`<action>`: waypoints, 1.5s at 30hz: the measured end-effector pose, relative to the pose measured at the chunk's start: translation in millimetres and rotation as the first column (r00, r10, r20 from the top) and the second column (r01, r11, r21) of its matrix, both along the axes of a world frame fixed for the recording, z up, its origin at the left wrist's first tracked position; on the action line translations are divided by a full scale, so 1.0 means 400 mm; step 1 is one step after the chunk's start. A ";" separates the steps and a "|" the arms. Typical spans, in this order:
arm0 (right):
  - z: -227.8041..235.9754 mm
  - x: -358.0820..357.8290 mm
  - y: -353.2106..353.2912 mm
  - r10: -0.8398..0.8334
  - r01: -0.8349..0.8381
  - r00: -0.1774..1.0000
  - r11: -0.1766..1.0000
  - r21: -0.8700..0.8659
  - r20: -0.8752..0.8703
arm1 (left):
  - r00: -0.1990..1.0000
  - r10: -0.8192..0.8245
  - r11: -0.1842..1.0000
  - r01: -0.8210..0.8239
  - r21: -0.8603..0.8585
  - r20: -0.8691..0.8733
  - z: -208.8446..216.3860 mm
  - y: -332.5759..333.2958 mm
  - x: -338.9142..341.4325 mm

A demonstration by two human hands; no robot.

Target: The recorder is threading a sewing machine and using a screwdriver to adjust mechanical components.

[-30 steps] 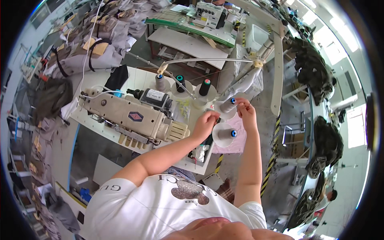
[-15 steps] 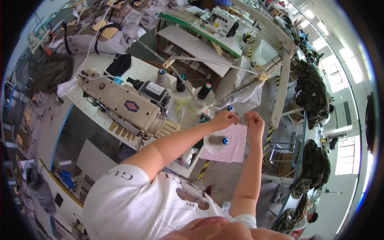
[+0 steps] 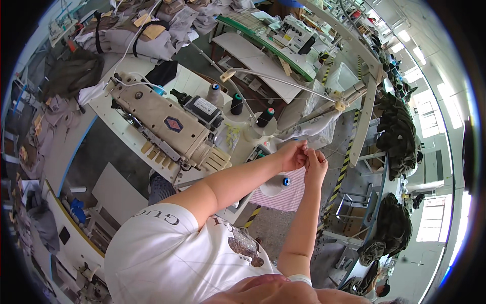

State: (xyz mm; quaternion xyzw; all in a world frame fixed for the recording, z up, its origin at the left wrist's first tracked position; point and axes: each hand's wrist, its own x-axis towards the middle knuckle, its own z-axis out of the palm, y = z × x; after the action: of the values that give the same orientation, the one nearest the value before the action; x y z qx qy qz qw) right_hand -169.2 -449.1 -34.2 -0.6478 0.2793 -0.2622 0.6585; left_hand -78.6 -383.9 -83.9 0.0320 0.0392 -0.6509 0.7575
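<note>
Head view | left hand [image 3: 292, 154] and right hand [image 3: 315, 163] pinched together on thread beside white spool [image 3: 277, 183] | step: threading, judged | next: steady pull

Sewing machine [image 3: 167, 126] lying across the tabletop [image 3: 126, 134], left of both hands. Three thread cones [image 3: 237, 104] standing just behind the machine's right end. Left hand [image 3: 293, 154] and right hand [image 3: 315, 167] meeting above a spool [image 3: 276, 185] on a striped cloth [image 3: 286, 195].
</note>
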 end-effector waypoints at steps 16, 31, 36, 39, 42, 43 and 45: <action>-0.027 -0.004 0.014 -0.048 -0.012 0.957 0.979 0.203 0.287 | 0.996 -0.048 0.960 0.068 0.272 -0.081 -0.039 -0.037 0.019; -0.070 -0.100 -0.045 -0.303 0.336 0.940 0.897 -0.286 0.153 | -0.570 0.043 0.524 -0.687 -0.505 0.820 -0.095 -0.017 0.022; -0.064 -0.158 -0.020 -0.266 0.223 0.964 0.809 -0.544 -0.001 | -0.486 -0.063 0.663 -0.673 -0.327 0.872 -0.139 -0.017 0.023; -0.072 -0.188 0.012 -0.275 0.259 0.961 0.853 -0.453 0.032 | -0.378 -0.001 0.642 -0.710 -0.290 0.926 -0.145 0.009 0.014; -0.091 -0.209 0.013 -0.313 0.332 0.943 0.903 -0.274 0.110 | -0.173 0.081 0.629 -0.755 -0.185 0.982 -0.138 0.027 0.021; -0.100 -0.217 0.013 -0.353 0.375 0.922 0.917 -0.139 0.160 | -0.297 0.094 0.597 -0.747 -0.293 0.950 -0.135 0.025 0.029; -0.121 -0.234 0.016 -0.412 0.421 0.890 0.907 -0.006 0.195 | -0.516 0.123 0.526 -0.690 -0.496 0.848 -0.137 0.015 0.033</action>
State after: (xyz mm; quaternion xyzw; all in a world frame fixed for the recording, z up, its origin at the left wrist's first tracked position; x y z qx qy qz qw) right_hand -262.8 -442.7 -82.6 -0.5606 0.3412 -0.4642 0.5948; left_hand -65.3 -377.7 -138.6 0.6267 -0.4098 0.0753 0.6585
